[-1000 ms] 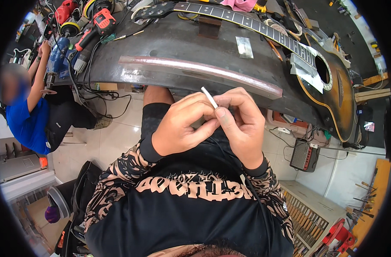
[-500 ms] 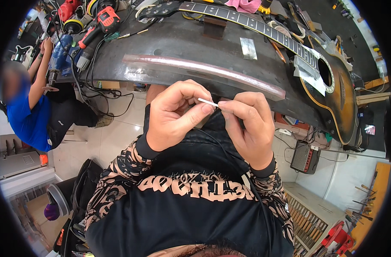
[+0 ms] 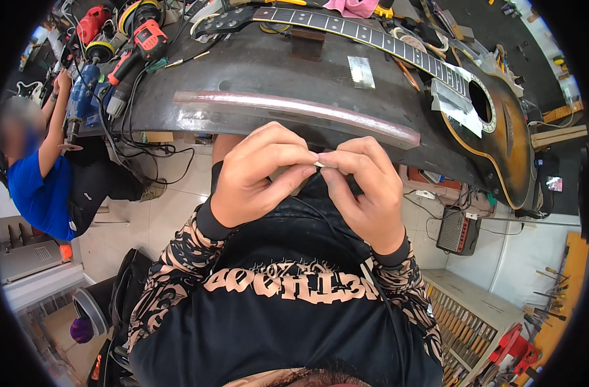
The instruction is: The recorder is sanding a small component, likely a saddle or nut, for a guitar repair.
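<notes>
Closely, the 2 hands meet at their fingertips, with a small white piece between them, mostly covered so that only a short bit shows. The left hand pinches it narrowly between thumb and forefinger; the right hand also has its thumb and forefinger drawn together at the piece. Just ahead of the fingers, a long reddish bar lies crosswise on the dark bench. Farther beyond them sit a dark block and a toothed metal plate. Ahead and to the fingers' right lies a sunburst guitar, its neck stretching left past the block. Well to the fingers' left, 1 red drill rests near a blue power tool, beside a person in a blue shirt.
</notes>
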